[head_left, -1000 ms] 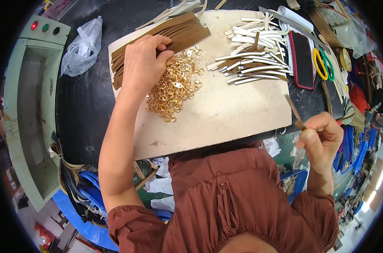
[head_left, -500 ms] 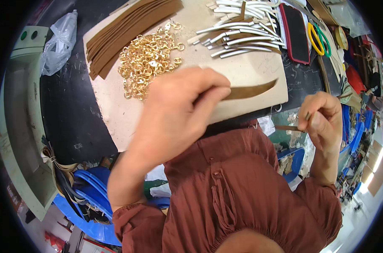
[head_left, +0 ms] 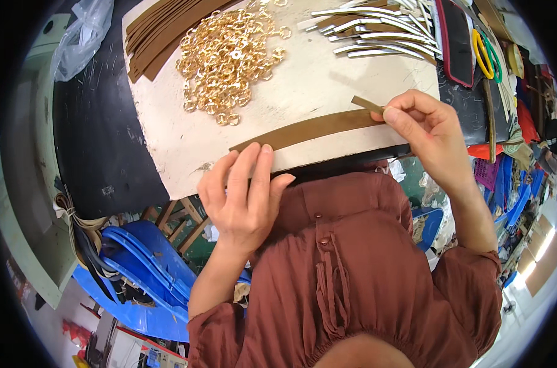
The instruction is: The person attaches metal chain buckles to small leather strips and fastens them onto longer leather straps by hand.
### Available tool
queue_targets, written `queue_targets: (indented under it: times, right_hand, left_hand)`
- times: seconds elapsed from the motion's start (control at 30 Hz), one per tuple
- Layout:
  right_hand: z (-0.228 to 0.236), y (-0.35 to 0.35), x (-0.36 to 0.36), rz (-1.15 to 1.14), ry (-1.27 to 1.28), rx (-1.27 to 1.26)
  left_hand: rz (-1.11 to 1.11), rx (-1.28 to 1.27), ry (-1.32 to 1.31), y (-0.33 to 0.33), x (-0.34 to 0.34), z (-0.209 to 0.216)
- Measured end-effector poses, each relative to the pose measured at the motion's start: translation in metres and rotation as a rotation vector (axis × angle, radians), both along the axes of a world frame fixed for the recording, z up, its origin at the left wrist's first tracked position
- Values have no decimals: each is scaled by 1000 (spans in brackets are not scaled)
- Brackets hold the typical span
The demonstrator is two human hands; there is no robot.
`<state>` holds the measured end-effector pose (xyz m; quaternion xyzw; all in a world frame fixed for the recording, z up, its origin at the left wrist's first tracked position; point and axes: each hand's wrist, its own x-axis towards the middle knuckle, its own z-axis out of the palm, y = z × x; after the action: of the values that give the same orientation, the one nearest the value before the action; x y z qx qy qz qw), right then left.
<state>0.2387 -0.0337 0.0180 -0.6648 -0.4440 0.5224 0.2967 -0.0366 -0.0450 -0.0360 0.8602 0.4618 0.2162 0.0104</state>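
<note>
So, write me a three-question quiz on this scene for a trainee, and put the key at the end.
1. True or false: the stack of brown strips lies to the left of the gold-coloured rings.

2. Pick one. Which of these is pinched in the right hand?
A) a phone
B) a short, narrow brown strip
C) a clear plastic bag

3. Fill in the blank: the left hand has its fingertips near the ____ end of the long brown strip.

Key: 1. True. 2. B. 3. Left.
</note>
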Motion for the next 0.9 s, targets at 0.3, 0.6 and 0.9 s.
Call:
queue_targets:
  times: [0.3, 0.6, 0.9]
  right_hand:
    - [2, 38, -75, 329, 181, -61]
    - [-20, 46, -101, 398, 15, -52]
    - [-20, 46, -105, 404, -94, 5]
  left_hand:
    - [67, -10, -104, -6, -14, -10]
    - [110, 97, -13, -7, -28, -9]
    - [132, 129, -8, -11, -32, -16]
